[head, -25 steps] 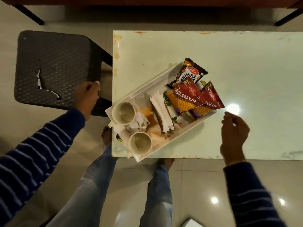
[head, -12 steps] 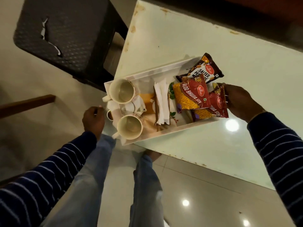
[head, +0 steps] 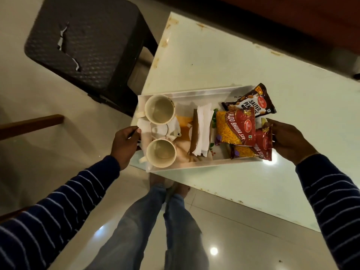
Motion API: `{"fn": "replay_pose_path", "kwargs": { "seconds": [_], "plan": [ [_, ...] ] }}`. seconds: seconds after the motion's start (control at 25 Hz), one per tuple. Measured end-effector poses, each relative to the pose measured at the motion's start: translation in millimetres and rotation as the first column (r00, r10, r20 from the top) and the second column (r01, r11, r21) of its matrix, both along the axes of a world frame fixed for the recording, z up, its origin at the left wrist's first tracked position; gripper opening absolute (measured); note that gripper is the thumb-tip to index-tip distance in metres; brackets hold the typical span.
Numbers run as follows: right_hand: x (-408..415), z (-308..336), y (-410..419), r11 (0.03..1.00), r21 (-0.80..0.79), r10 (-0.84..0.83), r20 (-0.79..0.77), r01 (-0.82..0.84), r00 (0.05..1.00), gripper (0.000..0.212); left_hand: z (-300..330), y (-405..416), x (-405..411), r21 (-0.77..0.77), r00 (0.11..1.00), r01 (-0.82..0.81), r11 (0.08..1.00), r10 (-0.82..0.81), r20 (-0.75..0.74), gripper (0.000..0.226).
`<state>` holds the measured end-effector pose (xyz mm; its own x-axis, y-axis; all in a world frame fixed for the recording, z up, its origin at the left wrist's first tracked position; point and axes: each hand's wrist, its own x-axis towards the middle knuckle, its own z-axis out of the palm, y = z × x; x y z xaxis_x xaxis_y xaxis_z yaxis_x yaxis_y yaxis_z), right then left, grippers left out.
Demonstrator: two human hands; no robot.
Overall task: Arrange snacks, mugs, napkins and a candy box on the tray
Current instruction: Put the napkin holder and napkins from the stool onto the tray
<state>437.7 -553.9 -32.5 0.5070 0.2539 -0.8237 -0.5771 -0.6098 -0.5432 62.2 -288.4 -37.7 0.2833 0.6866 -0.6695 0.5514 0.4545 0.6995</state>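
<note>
The tray (head: 194, 93) sits at the near left corner of the counter (head: 224, 61), its left end jutting out past the counter's edge, and everything I mean to carry looks to be on it already. At the tray's left end stand two mugs (head: 160, 109), one behind the other, with a small white pot between them; at the tray's middle lies the stack of napkins (head: 203, 129) on a brown strip, and I cannot tell whether that strip or the orange thing beside it is the candy box. At the tray's right end the snack packets are fanned over one another: the salted peanuts (head: 251, 102) furthest back, an aloo bhujia packet (head: 234, 126) in front, a second red packet (head: 253, 147) nearest, spilling over the tray's rim. My left hand (head: 124, 143) is clasped around the tray's left end, just beside the mugs, where the weight is. My right hand (head: 288, 140) is curled around the tray's right end, fingers pressed on the red packet, I judge so it cannot slide off. With a hand at each end, I seem set to lift it level. Beyond the tray's far left corner stands a dark stool (head: 87, 41).
</note>
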Motion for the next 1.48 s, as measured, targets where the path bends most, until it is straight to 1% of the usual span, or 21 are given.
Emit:
{"fn": "replay_pose_path", "kwargs": {
  "seconds": [0.08,0.24,0.44,0.52,0.6,0.76,0.92,1.04,1.16,1.28,1.48],
  "plan": [
    [-0.6,8.4,-31.2,0.997,-0.016,-0.081,-0.005,0.081,0.997,0.031,2.4,-1.2,24.2,0.016,0.997,0.077,0.997,-0.078,0.021,0.019],
    [0.6,21.2,-93.7,0.965,-0.056,-0.256,0.015,0.256,0.967,0.027,5.2,-10.8,79.5,0.052,0.977,0.21,0.976,-0.211,0.01,0.017],
    [28.6,27.6,-170.8,0.924,0.005,-0.383,0.035,0.383,0.923,0.023,-3.3,-41.2,163.8,0.081,0.942,0.328,0.941,-0.333,0.048,0.019],
    [40.7,27.6,-196.7,0.913,0.029,-0.409,0.047,0.408,0.911,0.021,-5.0,-56.8,193.2,0.104,0.931,0.358,0.928,-0.363,0.029,0.021],
    [53.7,28.0,-223.2,0.894,0.055,-0.448,0.039,0.446,0.893,0.02,-4.8,-76.6,222.1,0.108,0.932,0.357,0.928,-0.362,0.024,0.019],
    [76.5,26.3,-264.7,0.879,0.068,-0.476,0.06,0.472,0.877,0.02,-2.3,-117.6,265.2,0.095,0.93,0.363,0.927,-0.367,0.032,0.012],
    [95.5,22.1,-288.5,0.874,0.058,-0.485,0.068,0.482,0.872,0.019,-7.6,-145.8,284.7,0.091,0.928,0.37,0.925,-0.373,0.019,0.02],
    [104.6,18.4,-297.2,0.883,0.054,-0.47,0.057,0.467,0.881,0.018,-14.1,-160.6,288.9,0.088,0.936,0.35,0.933,-0.351,-0.003,0.019],
    [110.8,14.3,-298.9,0.871,0.058,-0.491,0.048,0.488,0.87,0.016,-20.0,-168.6,285.0,0.079,0.943,0.334,0.939,-0.333,-0.029,0.022],
    [112.8,8.9,-299.2,0.87,0.061,-0.491,0.038,0.488,0.87,0.015,-22.4,-171.2,281.3,0.093,0.938,0.347,0.933,-0.345,-0.038,0.029],
    [115.0,2.3,-300.3,0.878,0.058,-0.478,0.038,0.476,0.877,0.01,-22.1,-172.0,280.4,0.119,0.927,0.375,0.919,-0.374,-0.033,0.032]
  ]
}}
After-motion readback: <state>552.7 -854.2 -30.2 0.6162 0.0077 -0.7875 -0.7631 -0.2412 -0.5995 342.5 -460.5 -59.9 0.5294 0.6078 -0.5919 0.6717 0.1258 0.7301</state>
